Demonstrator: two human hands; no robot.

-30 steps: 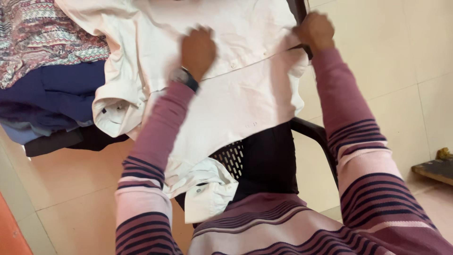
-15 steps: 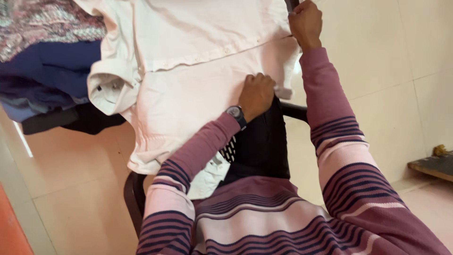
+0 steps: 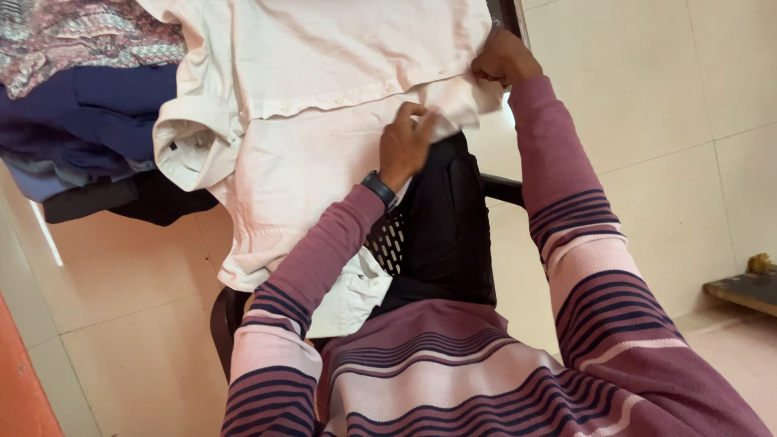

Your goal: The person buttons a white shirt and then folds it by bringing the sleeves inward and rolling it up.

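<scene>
Pink shirt (image 3: 324, 97), top cut off

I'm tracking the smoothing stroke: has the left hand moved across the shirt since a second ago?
Yes. The left hand has slid along the pale pink shirt toward the right hand, which stays gripping the shirt's edge.

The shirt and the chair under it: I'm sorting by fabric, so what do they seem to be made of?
The shirt looks like thin woven cotton or a cotton blend, matte pale pink: it creases softly, with small plain buttons along the placket. The chair looks like moulded black plastic, slightly glossy, with a perforated lattice panel, though I can't rule out painted metal. The left hand and right hand pinch the shirt's edge.
</scene>
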